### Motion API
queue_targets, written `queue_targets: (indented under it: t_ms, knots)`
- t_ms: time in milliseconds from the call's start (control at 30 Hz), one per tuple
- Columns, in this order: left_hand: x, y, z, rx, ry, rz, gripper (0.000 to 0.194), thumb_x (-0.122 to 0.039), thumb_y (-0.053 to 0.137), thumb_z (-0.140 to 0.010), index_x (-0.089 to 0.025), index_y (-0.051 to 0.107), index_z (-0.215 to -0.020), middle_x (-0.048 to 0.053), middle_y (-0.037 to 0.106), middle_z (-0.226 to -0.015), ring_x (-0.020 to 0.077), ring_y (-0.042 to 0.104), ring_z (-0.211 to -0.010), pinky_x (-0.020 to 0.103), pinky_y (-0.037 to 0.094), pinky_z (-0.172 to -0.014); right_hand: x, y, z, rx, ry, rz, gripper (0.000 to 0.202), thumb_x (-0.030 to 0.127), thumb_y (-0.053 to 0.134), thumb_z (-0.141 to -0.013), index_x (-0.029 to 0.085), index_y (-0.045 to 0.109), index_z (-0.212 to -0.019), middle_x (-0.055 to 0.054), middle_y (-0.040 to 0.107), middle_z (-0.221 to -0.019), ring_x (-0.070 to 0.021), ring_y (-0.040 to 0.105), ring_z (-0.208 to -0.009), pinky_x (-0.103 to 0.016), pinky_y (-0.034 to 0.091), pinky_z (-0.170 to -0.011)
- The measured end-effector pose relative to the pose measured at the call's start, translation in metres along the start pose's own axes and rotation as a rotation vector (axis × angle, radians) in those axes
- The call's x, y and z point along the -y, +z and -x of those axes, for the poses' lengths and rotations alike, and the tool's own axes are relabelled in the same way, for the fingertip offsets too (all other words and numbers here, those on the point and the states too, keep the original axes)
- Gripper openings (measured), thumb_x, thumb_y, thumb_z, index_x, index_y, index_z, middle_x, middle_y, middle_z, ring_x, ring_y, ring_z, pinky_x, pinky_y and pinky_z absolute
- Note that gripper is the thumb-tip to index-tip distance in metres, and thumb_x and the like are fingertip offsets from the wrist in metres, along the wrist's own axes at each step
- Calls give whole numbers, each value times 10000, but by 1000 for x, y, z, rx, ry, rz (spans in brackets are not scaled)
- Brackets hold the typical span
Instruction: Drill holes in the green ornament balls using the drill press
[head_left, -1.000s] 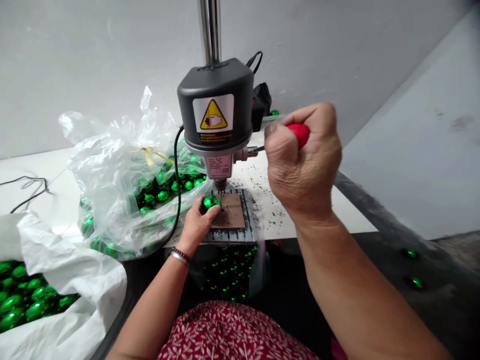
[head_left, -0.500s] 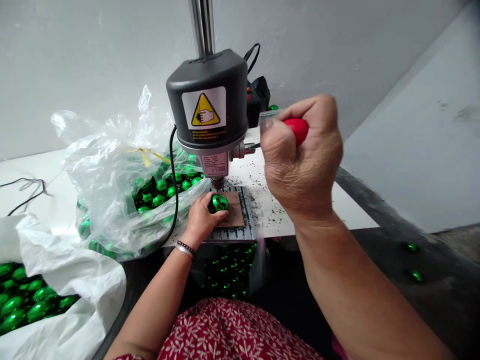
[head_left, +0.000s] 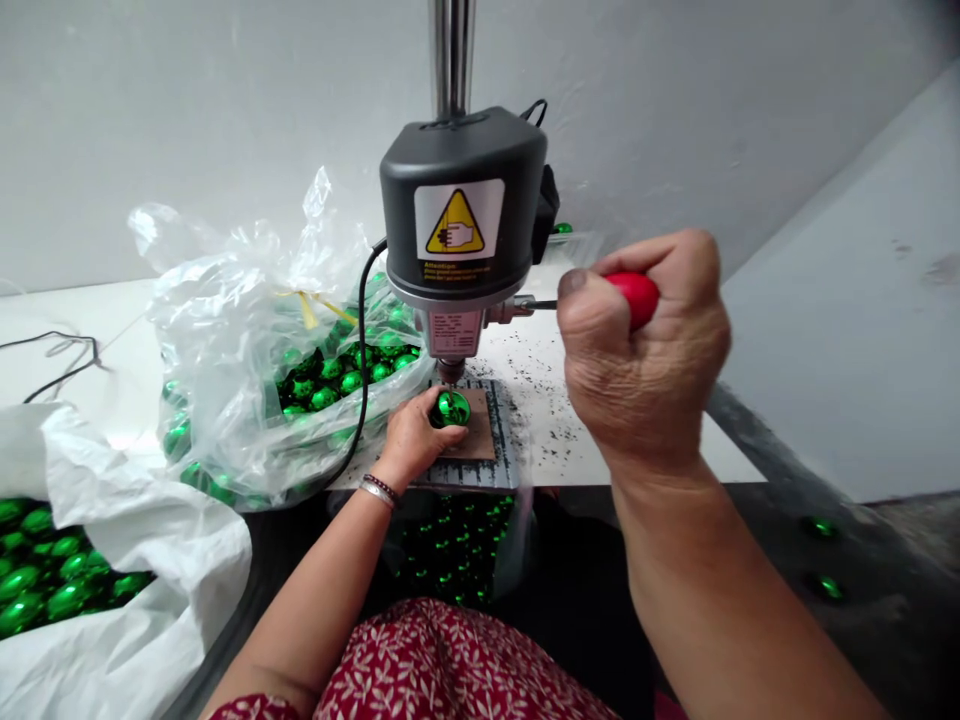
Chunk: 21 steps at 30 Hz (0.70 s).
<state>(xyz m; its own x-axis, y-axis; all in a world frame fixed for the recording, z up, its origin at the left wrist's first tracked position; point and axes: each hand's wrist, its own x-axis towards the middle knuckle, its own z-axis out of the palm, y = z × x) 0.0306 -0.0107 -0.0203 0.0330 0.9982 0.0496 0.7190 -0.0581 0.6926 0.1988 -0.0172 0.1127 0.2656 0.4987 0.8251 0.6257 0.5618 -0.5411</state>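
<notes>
A shiny green ball (head_left: 454,409) rests on a brown board (head_left: 482,432) on the slotted metal base of a drill press (head_left: 463,160). My left hand (head_left: 411,438) grips the ball from its left side, thumb in front and fingers behind. Right above the ball is the drill chuck (head_left: 451,370), its bit reaching down to the ball's top. My right hand (head_left: 649,350) is wrapped round the red knob (head_left: 636,298) of the press's lever, to the right of the drill head.
Left of the press, a clear plastic bag (head_left: 225,350) holds several green balls. A white sack (head_left: 150,560) with more balls is at the lower left. Dark shavings litter the white table (head_left: 720,450). Balls also lie below the table edge and on the floor.
The camera view has shifted, so the press and hands appear further right. My right hand with the red knob sits slightly lower relative to the drill head. My left hand still holds the ball.
</notes>
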Motion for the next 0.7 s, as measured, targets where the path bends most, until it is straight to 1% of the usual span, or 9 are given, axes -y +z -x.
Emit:
queue_targets:
  t_ms: [100, 200, 333, 500, 700]
  knots:
    - [-1, 1, 2, 2, -1, 8, 532, -292, 800, -700, -231, 673, -1213, 62, 747, -1133, 282, 670, -1053, 388, 502, -940, -1, -1, 5, -12, -41, 25, 161, 303, 526, -856, 192, 440, -779, 43, 453, -652, -29, 392, -546, -182, 366, -555]
    - [-1, 3, 4, -8, 3, 22, 546, -275, 795, -702, -224, 667, -1230, 69, 741, -1147, 287, 662, -1056, 392, 499, -943, -2, -2, 10, -47, -92, 23, 127, 249, 529, -834, 192, 438, -766, 51, 424, -618, -23, 380, -512, -178, 360, -544]
    - [1, 4, 5, -17, 3, 33, 540, -278, 798, -700, -222, 673, -1223, 67, 745, -1104, 288, 658, -1034, 392, 499, -932, -2, -1, 12, -57, -96, 34, 104, 215, 538, -820, 183, 453, -770, 52, 442, -638, -18, 398, -528, -172, 361, -553]
    - [0, 3, 6, -8, -8, 9, 514, -291, 792, -714, -231, 673, -1210, 38, 750, -990, 261, 663, -965, 361, 505, -888, -1, -1, 10, -56, -87, 7, 124, 253, 541, -821, 181, 453, -769, 57, 456, -640, -16, 407, -538, -171, 359, -550]
    - [1, 4, 7, -12, -24, -13, 570, -303, 797, -716, -249, 650, -1265, 47, 751, -1055, 268, 659, -1006, 361, 501, -900, -1, -3, 11, 4, 12, 28, 136, 313, 529, -827, 202, 457, -796, 39, 442, -668, -48, 402, -578, -203, 363, -565]
